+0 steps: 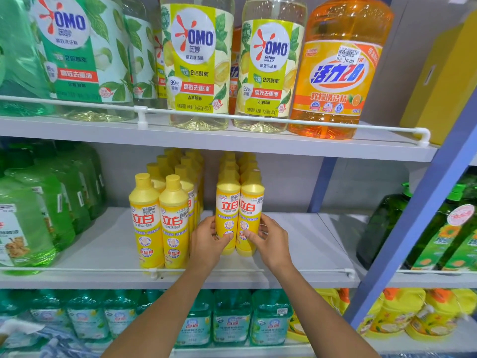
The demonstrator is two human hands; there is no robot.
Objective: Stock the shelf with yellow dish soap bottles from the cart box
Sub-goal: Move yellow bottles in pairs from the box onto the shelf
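Two yellow dish soap bottles stand side by side on the middle shelf (pixel 296 241), at the front of two rows of like bottles. My left hand (pixel 206 241) grips the left yellow bottle (pixel 227 210) low down, thumb across its front. My right hand (pixel 271 241) grips the right yellow bottle (pixel 251 210) the same way. To the left, two more rows of yellow bottles (pixel 160 220) reach the shelf's front rail. The cart box is out of view.
Green detergent jugs (pixel 38 208) fill the shelf's left end. A white rail (pixel 258 270) runs along the front edge. A blue upright post (pixel 423 208) stands at the right, green bottles (pixel 444 233) beyond it. Large OMO and orange bottles (pixel 335 68) sit above, teal bottles (pixel 232 319) below.
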